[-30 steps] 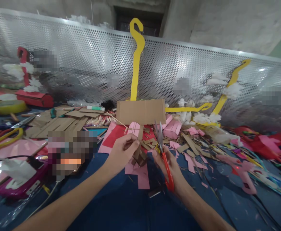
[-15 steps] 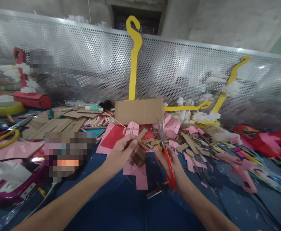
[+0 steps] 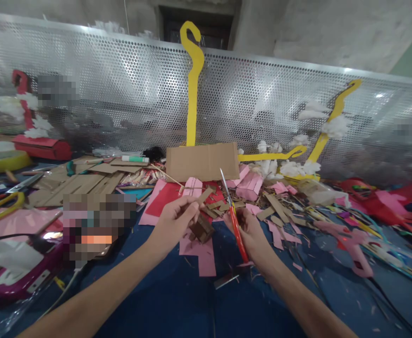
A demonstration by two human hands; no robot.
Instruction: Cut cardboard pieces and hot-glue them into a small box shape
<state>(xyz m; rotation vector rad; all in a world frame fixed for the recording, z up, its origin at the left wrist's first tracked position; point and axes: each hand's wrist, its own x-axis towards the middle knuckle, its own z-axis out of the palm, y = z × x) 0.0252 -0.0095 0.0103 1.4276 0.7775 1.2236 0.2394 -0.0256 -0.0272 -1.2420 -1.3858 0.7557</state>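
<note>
Red-handled scissors [image 3: 238, 234] jut beyond the right grip [image 3: 252, 234].

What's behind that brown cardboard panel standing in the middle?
Behind the cardboard panel, a tall yellow hook rises above the top edge; another yellow strip shows past the right edge. Farther back stands a perforated metal screen. The panel hides the hook's lower end.
</note>
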